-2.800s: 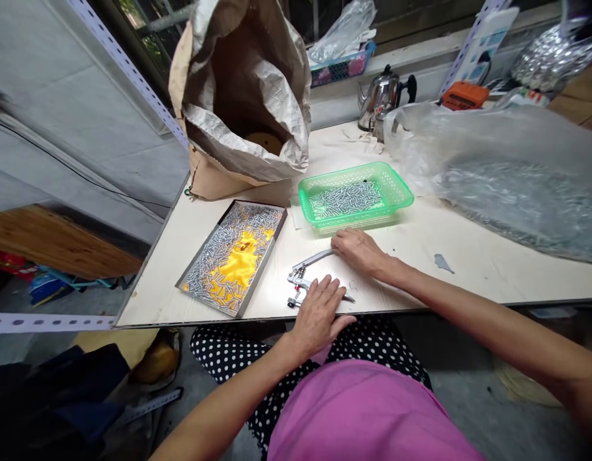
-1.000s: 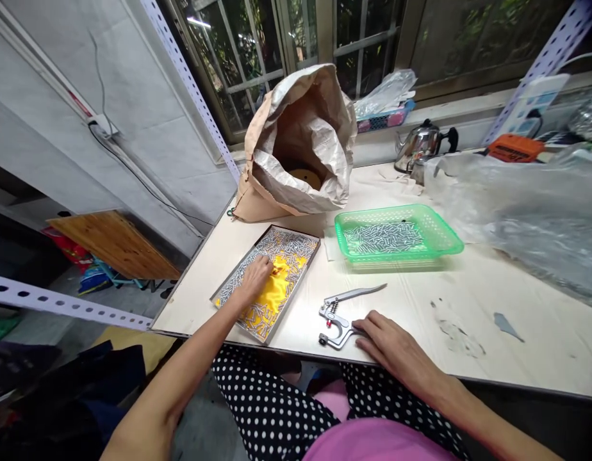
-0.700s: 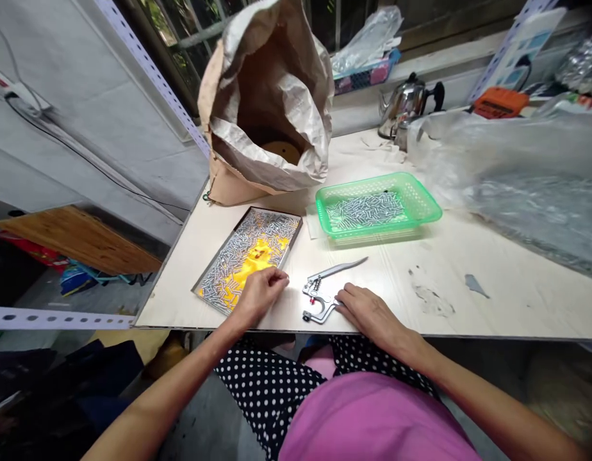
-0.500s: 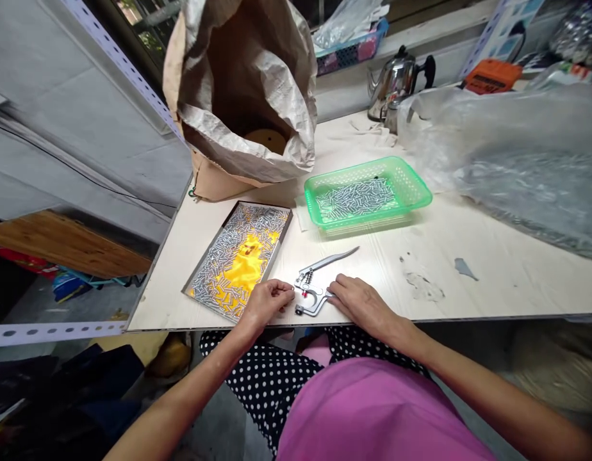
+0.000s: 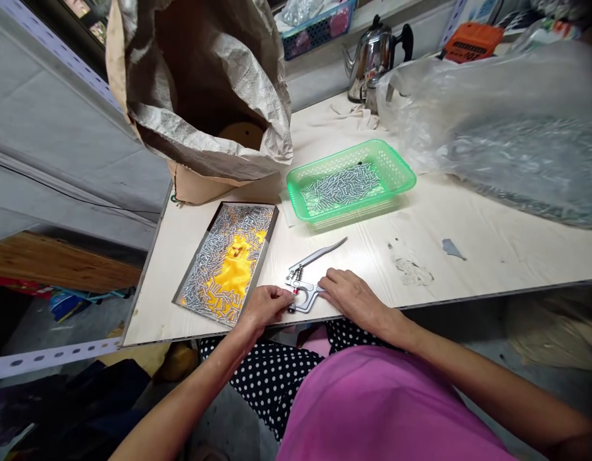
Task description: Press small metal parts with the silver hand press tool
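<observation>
A pair of silver snap pliers [image 5: 305,288] lies near the table's front edge, its curved jaw facing left and its upper handle raised. My right hand [image 5: 351,296] has its fingers closed over the lower handle. My left hand [image 5: 267,306] is pinched at the mouth of the jaw, beside the red tip; whatever is between thumb and finger is too small to make out. Left of the pliers sits a shallow tray [image 5: 267,261] with many small metal springs or pins on a yellow picture. A green plastic basket [image 5: 303,214] behind holds more such metal pieces.
A large open woven sack [image 5: 200,160] stands at the back left. A steel kettle [image 5: 373,61] and an orange box [image 5: 473,41] are at the back. On the right, a clear plastic bag [image 5: 526,141] bulges over the table. A grey scrap [image 5: 453,249] lies on the tabletop.
My left hand has come closer to the pliers' jaw, its fingertips now at the mouth. My right hand keeps its hold on the handle. The whole view has shifted slightly.
</observation>
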Demonstrator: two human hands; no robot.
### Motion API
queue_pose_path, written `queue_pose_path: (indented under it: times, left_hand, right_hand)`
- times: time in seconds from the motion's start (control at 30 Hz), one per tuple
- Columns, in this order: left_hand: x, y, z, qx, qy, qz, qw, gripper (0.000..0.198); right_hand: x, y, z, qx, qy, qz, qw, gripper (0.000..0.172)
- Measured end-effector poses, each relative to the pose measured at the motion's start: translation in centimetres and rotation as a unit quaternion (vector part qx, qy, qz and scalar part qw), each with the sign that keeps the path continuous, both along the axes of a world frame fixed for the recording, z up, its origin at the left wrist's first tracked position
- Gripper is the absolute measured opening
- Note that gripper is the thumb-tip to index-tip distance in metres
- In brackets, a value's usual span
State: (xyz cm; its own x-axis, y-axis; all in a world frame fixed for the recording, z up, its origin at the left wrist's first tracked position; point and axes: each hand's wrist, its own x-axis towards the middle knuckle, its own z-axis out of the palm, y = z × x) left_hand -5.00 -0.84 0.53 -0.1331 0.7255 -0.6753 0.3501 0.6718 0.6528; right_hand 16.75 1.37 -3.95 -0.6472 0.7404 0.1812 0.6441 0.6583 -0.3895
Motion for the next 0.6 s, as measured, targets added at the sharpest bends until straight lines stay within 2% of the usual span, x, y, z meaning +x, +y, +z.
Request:
queue_pose_path:
  times: [0.3, 0.6]
  left_hand:
    - [0.2, 1.4, 0.8, -0.078, 0.028, -0.053, 0.995, 0.032]
    - [0.4, 1.1, 0.8, -0.116, 0.024, -0.057, 0.991, 0.037]
  right_hand:
    - [0.0, 0.0, 0.1, 0.009, 0.005, -0.001, 1.000, 0.007]
    - [0.1, -0.2, 0.5, -0.010, -0.005, 0.011, 1.000, 0.007]
